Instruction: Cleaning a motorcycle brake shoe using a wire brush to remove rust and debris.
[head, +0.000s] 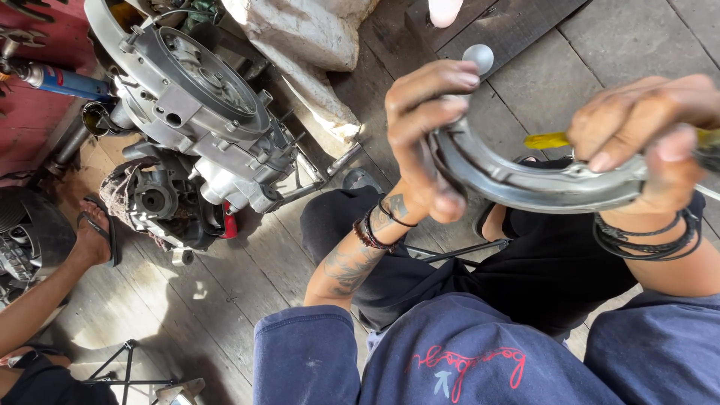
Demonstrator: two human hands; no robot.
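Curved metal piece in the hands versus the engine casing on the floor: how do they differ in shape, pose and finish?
The curved metal piece is a thin, open arc; the engine casing is a bulky block with a round cover. The piece is held up, left hand on one end, right hand on the other; the casing rests on the plank floor, untouched. Both are bare grey metal.

Single head-worn view, looking steeply down, close on the hands and lap, plank floor beyond
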